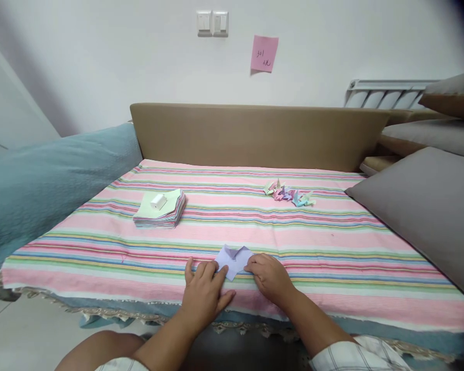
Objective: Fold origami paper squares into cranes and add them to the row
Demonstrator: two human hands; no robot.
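Note:
A partly folded sheet of lilac origami paper (234, 262) lies on the striped cloth, its top edge showing two raised points with a dip between them. My left hand (204, 288) rests at the paper's left side, fingers spread, with a fingertip on its left part. On the opposite side my right hand (270, 277) is closed, thumb and index finger pinching the right corner. The pinched corner itself is hidden by the fingertips.
Farther back left, a stack of coloured paper (156, 216) carries a small white block (158, 201). Several folded paper cranes (288, 194) lie back right. Grey cushions (417, 206) border the right, a blue-covered armrest (62, 175) the left, and a brown backrest (255, 135) the rear.

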